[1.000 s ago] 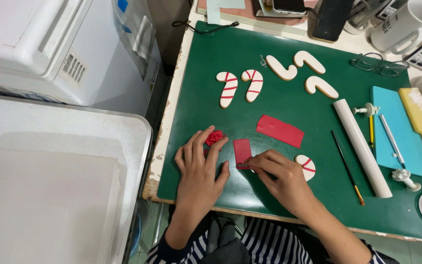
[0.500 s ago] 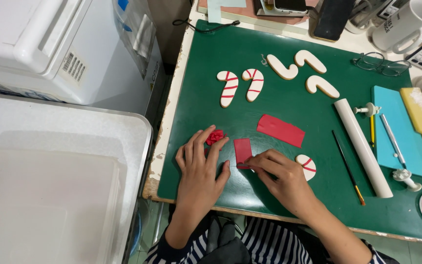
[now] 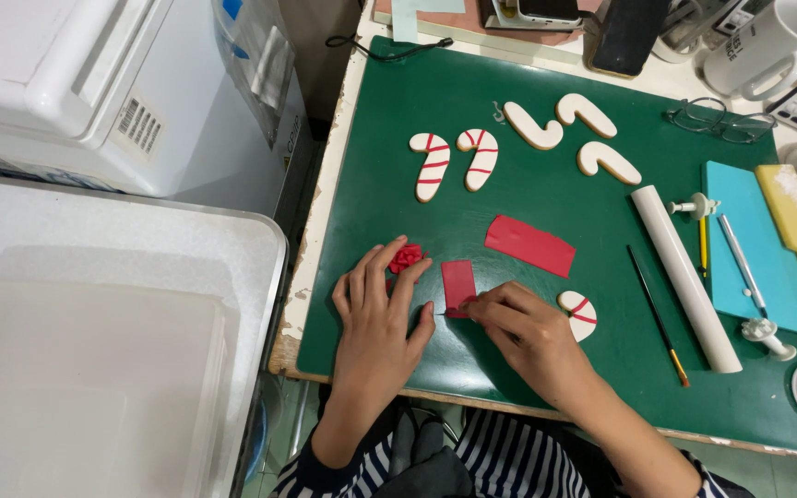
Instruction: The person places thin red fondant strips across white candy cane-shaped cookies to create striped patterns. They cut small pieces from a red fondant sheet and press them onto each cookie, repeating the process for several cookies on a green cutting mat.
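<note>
Left hand lies flat on the green mat, fingers spread and relaxed, gripping nothing — fingertips just beside a crumpled red lump, maybe touching it, can't tell for sure. Right hand is pinched shut on a thin tool, too small to make out, w/ its tip at the lower edge of the small red slab.

That slab sits near the front of the mat, between the two hands. It's a short rectangle, long axis running away from the person, nearly straight up the mat. A bigger red strip lies beyond it to the right, long axis slanting down toward the right.

Just right of the right hand: one white cane shape w/ red stripes. Two more striped canes sit further back, hooks pointing away from the person, and three plain white canes behind those. White rolling pin lies at a slant on the right side, a thin brush beside it — blue board w/ small tools past that.
</note>
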